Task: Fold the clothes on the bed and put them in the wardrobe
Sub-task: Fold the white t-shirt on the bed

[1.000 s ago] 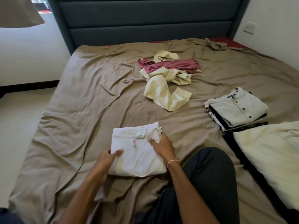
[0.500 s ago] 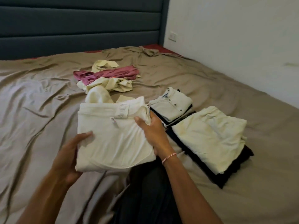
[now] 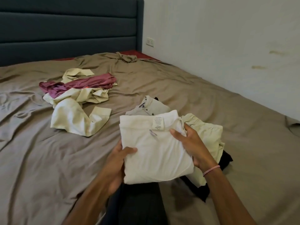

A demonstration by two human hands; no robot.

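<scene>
Holding a folded white top [image 3: 155,151] up off the bed with both hands. Gripping its near-left edge with the left hand [image 3: 121,161], thumb lying on the upper face, fingers curling underneath out of sight. Clamping its right edge with the right hand [image 3: 191,146], thumb pressing on top, fingers wrapping round the side near the collar end. Wearing a pink-and-white thread band [image 3: 211,170] on the right wrist. Showing a white care label [image 3: 159,123] and a smaller tag face up near the top's far edge. Keeping the top above a dark trouser leg [image 3: 141,203] and partly in front of two stacks on the right.

Noting, just behind the top, a folded pale shirt with buttons [image 3: 151,106], partly covered by it. Noting, to the right, a folded cream garment [image 3: 209,137] lying on something black [image 3: 226,159]; not managing to tell whether the two stacks are touching.

Spotting, well apart to the far left, a loose heap of cream clothes [image 3: 78,117], unfolded, with a maroon piece [image 3: 84,83] draping across it.

Recording a wrinkled brown sheet [image 3: 48,159] covering the bed under everything, bunching up at the far corner. Recording a dark blue padded headboard [image 3: 65,30] at the far end and a white wall [image 3: 227,38] along the right, carrying a socket [image 3: 150,41].
</scene>
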